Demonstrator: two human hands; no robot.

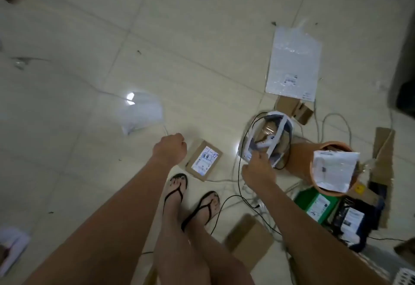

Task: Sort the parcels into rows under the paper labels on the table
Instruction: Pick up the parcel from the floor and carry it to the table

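Parcels scattered on tiled floor (202, 37), no table or paper labels in view, so sorting not yet at placement stage; looks like pickup/collection phase. Small brown box parcel (204, 160) with white shipping label, lying flat just beside left hand (170, 149). Flat white poly mailer (293, 63) further out, well apart from both hands. Another white bag parcel (334, 170) propped in mouth of orange pot (303, 156), probably dumped there as a holding spot. Crumpled white bag (141, 111) ahead of left hand, blurred. Round white bundle (268, 136) wrapped with strapping and black cable, contents unclear. Right hand (258, 167) pinching bundle's near edge, fingers closed on wrapping, likely to lift it clear of cable tangle. Left hand curled into loose fist, apparently gripping thin white cord (165, 130); grip detail too small to confirm. Green parcel (316, 206) and plain cardboard box (249, 235) near feet, untouched. Risk: cables snagging bundle on lift.
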